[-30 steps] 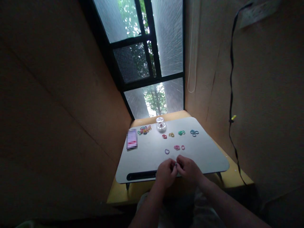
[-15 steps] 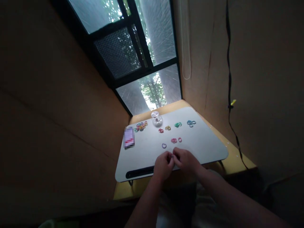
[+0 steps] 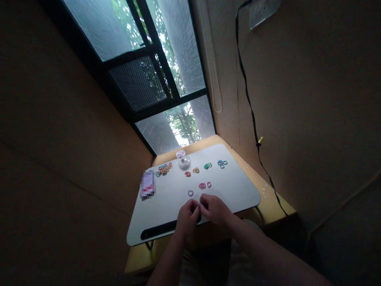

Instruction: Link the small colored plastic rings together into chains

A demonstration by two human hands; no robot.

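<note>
My left hand (image 3: 188, 217) and my right hand (image 3: 214, 209) meet over the front edge of a white lap table (image 3: 166, 202). Both have their fingers pinched together at a small thing between them, too tiny and dim to name. Just beyond the fingertips lies a single lilac band (image 3: 190, 193), like a small hair tie. Behind my right hand sit a cluster of pink bands (image 3: 202, 186) and one loose pink band (image 3: 209, 184). Farther back, small groups of red (image 3: 187, 174), yellow (image 3: 195, 170), green (image 3: 207, 166) and blue bands (image 3: 222, 163) form a row.
A mixed-colour pile of bands (image 3: 164, 169) lies at the back left, near a blurred purple packet (image 3: 148, 184). A clear round container (image 3: 184, 162) stands open, its lid (image 3: 180, 153) behind it. A black slot (image 3: 159, 229) runs along the front; a black cord (image 3: 251, 107) hangs right.
The whole scene has shifted left and slightly down as my head turned. My hands stay together in the same pinch, and the bands on the table keep their places.
</note>
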